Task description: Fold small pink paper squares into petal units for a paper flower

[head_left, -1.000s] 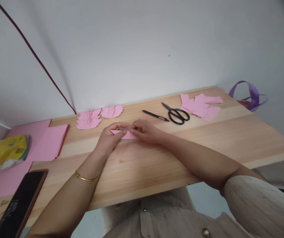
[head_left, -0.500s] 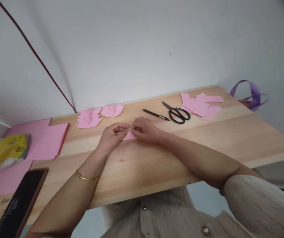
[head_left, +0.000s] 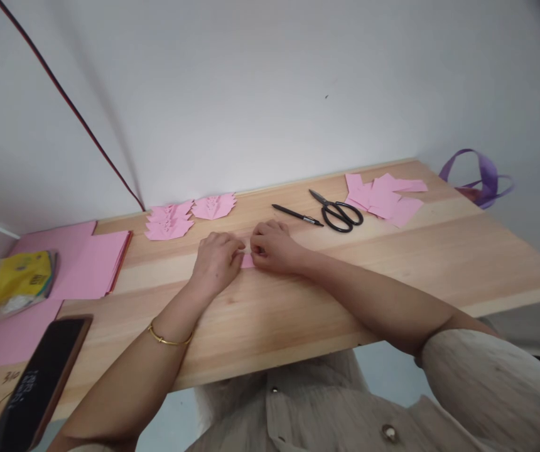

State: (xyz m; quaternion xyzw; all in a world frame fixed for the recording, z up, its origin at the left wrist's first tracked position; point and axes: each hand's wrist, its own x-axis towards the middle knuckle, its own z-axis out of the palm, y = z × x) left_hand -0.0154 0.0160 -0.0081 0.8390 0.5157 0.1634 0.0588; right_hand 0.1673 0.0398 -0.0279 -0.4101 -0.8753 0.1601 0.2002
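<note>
Admittedly, I can't tell whether the curled left hand (head_left: 216, 263) and right hand (head_left: 274, 247) pinch or press the pink strip (head_left: 248, 262) between them, but uneven finger pressure could crease it askew.

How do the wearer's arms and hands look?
The left hand and right hand are ungloved. A thin gold-coloured bangle circles the left forearm. The right sleeve is short, pale greyish beige; the left sleeve barely shows.

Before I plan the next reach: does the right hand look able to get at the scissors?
Probably yes: the scissors lie uncovered beyond the right hand, and only the flat-lying pen is partly between; that hand is at the pink strip.
</note>
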